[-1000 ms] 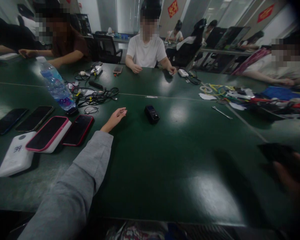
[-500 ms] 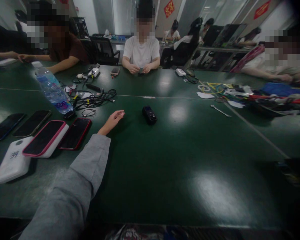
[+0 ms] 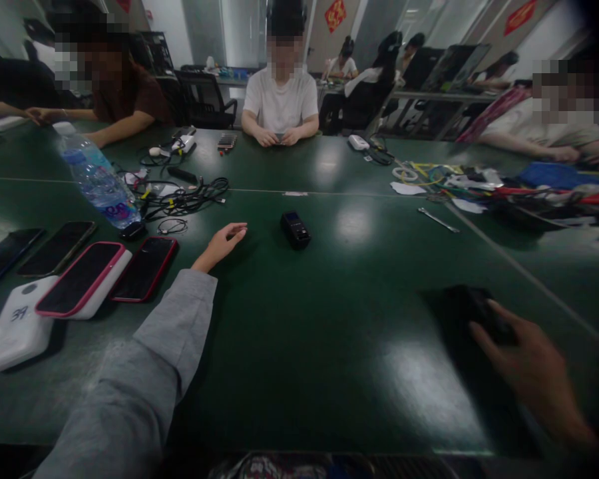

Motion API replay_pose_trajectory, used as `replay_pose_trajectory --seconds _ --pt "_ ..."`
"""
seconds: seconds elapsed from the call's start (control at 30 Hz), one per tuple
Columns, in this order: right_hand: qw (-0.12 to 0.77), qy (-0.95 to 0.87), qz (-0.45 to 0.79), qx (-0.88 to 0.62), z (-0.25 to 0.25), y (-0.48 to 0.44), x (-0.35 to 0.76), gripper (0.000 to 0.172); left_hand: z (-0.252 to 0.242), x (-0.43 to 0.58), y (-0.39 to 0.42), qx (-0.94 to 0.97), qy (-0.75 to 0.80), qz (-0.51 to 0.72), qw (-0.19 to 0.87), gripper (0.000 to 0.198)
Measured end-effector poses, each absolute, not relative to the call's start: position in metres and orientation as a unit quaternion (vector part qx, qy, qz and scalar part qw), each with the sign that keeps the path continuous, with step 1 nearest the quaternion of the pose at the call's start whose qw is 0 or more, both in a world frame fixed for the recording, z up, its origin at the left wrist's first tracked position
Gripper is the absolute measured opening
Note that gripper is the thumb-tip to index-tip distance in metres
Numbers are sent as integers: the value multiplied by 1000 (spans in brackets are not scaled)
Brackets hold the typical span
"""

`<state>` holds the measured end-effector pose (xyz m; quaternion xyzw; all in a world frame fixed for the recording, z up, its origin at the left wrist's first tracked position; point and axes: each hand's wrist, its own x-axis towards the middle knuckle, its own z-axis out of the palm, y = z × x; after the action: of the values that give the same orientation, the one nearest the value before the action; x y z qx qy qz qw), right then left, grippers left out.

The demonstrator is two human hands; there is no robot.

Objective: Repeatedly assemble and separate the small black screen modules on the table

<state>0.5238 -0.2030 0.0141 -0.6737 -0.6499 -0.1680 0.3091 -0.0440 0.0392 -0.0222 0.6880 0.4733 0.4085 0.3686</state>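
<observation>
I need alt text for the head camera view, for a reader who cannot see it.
On a dark green table, the person's left hand rests open near a small black device, while the right hand touches a dark flat object. Phones lie at left.

Left hand (image 3: 220, 242) outstretched, relaxed; right hand (image 3: 532, 369) blurred.

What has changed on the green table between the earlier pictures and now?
The right hand has come back into view at the lower right, its fingers on a dark flat object, blurred. Half a second ago it was not visible. The left hand stays open on the table, apart from the small black device, which has not moved.
</observation>
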Motion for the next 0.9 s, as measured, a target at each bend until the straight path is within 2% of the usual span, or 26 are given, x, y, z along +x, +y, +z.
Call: replay_pose_trajectory --seconds 0.13,0.27,0.4,0.63,0.9 --pt "202 -771 25 -604 6 -177 431 70 -22 -44 39 704 480 395 344 43" --pt "135 -854 34 -501 21 -137 308 78 -22 -44 39 711 484 386 333 43" --pt "111 -870 -3 -481 21 -78 223 87 -20 -42 37 718 483 392 311 41" --pt "134 -841 -3 -524 5 -29 190 58 -20 -40 35 743 510 366 233 36" --pt "157 -826 31 -541 13 -36 193 55 -17 -23 26 768 507 346 180 36"
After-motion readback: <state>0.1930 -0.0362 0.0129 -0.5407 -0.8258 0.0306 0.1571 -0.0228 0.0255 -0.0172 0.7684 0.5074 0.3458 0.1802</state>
